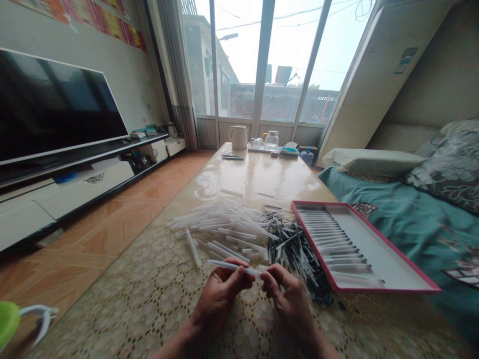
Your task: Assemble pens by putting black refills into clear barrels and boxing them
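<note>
My left hand [223,288] is closed round a whitish, translucent pen barrel [226,265], its tapered end pointing left. At the barrel's other end, my right hand [287,293] pinches with thumb and fingers; whether a smaller part is also between them is hidden. Just beyond my hands lies a loose heap of similar pen barrels [220,219], with one single barrel [193,248] apart on the left. To the right is a pile of thin black-and-clear pen parts [295,249]. Beside that pile, a red-rimmed shallow box [389,239] holds a row of pens [331,234] along its left side.
All this rests on a long table with a patterned cover [138,289]. At its far end stand a beige kettle [238,138] and a glass jug [272,141]. A teal-covered seat [404,209] borders the right; a green object [8,321] is at lower left.
</note>
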`<move>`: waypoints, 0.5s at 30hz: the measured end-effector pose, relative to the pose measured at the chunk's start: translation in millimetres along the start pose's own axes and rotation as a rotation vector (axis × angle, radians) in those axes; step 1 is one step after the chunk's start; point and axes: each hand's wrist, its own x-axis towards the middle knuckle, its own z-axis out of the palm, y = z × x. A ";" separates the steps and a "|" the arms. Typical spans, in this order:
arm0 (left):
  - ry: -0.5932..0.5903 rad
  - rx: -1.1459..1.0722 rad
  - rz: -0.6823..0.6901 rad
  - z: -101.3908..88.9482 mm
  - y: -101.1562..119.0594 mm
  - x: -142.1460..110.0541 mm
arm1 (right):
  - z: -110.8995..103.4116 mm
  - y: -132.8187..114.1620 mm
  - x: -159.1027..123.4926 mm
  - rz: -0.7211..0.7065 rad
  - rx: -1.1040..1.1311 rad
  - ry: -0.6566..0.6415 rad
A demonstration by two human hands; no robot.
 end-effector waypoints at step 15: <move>0.061 -0.048 -0.030 2.2 1.2 -0.9 | -3.1 -0.3 1.2 -0.108 -0.065 -0.023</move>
